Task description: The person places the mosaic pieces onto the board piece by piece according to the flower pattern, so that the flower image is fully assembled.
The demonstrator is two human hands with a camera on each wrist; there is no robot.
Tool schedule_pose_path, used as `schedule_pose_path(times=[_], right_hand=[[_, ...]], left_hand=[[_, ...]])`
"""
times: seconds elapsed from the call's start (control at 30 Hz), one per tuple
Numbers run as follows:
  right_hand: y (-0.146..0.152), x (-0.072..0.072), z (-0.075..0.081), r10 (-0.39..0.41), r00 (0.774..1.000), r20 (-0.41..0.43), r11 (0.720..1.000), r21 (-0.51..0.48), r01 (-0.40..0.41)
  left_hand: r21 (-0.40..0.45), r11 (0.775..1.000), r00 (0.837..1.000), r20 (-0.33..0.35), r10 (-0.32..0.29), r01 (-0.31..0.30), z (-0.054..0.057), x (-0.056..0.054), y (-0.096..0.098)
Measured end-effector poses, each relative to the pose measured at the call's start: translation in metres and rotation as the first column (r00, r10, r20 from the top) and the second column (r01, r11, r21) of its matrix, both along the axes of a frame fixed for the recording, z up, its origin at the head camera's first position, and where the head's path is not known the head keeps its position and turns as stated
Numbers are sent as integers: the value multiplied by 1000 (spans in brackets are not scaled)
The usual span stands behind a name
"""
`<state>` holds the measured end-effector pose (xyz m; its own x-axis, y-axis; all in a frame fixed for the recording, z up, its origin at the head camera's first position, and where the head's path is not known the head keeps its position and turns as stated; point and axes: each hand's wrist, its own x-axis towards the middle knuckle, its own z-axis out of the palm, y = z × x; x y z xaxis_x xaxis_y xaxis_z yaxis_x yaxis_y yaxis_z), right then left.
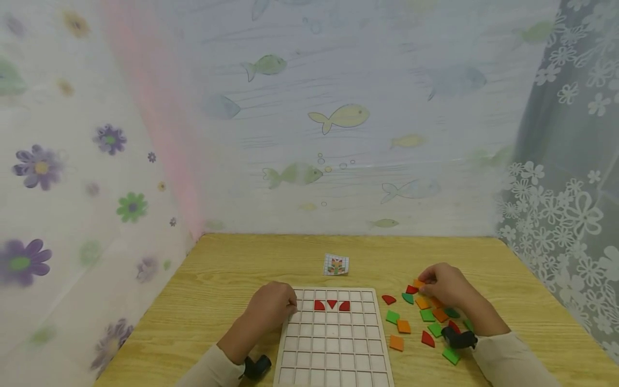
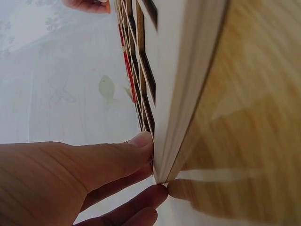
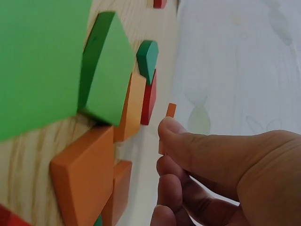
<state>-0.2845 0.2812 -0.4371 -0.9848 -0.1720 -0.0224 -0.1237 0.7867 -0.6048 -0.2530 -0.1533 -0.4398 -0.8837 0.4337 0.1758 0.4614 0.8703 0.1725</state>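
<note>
My left hand (image 1: 271, 305) grips the left edge of a wooden grid board (image 1: 381, 333), near its far corner. In the left wrist view the thumb (image 2: 141, 140) lies on the board's top, with fingers at the side. Three red pieces sit in the board's second row: two corner-shaped ones (image 1: 319, 306) with a small red wedge (image 1: 331, 304) between them. To the right, my right hand (image 1: 448, 286) pinches an orange tile (image 3: 171, 110) between thumb and fingers, held above the loose pieces. Its lower part is hidden by the thumb.
Loose orange, green and red pieces lie right of the board, among them a green square (image 1: 451, 355), an orange square (image 1: 396, 343) and a red quarter-circle (image 1: 427, 338). A small printed pattern card (image 1: 336, 264) lies behind the board. Curtains with fish and flowers surround the table (image 1: 242, 252).
</note>
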Motion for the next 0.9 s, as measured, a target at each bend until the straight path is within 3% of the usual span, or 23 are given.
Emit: schedule_pose_path(times=[0.6,0.9], right_hand=[[-30,9,5,58,998,-25,998,-27,-58],[-48,15,9,92,994,-56,996,-9,-93]], left_hand=[[4,1000,1000,11,-8,8,0,-4,1],[31,999,992,124,-30,27,1,-4,-4]])
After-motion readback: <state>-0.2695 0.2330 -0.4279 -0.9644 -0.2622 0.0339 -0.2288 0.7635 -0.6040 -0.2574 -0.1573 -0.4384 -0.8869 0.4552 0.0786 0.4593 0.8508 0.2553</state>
